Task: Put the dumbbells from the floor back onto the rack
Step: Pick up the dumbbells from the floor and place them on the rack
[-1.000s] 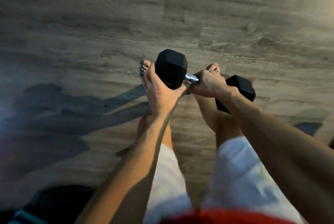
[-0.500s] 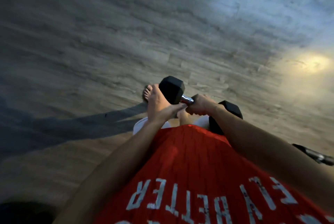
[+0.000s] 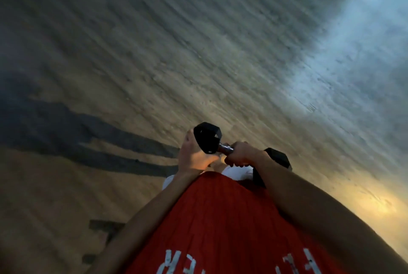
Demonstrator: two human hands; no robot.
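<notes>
Left arm reaches forward. Left hand [image 3: 194,156] lies flat against the outer face of the dumbbell [image 3: 207,139], fingers fairly straight. The dumbbell is held in the air before the shirt [image 3: 220,229] hem, above the floor [image 3: 198,64]. It has matte black faceted heads and a short shiny metal handle. Right hand [image 3: 242,154] is wrapped round the handle, knuckles up. Floor wood-grained, blurred. Shirt red, ribbed, with white letters.

Head-worn view, downward, tilted, close.
</notes>
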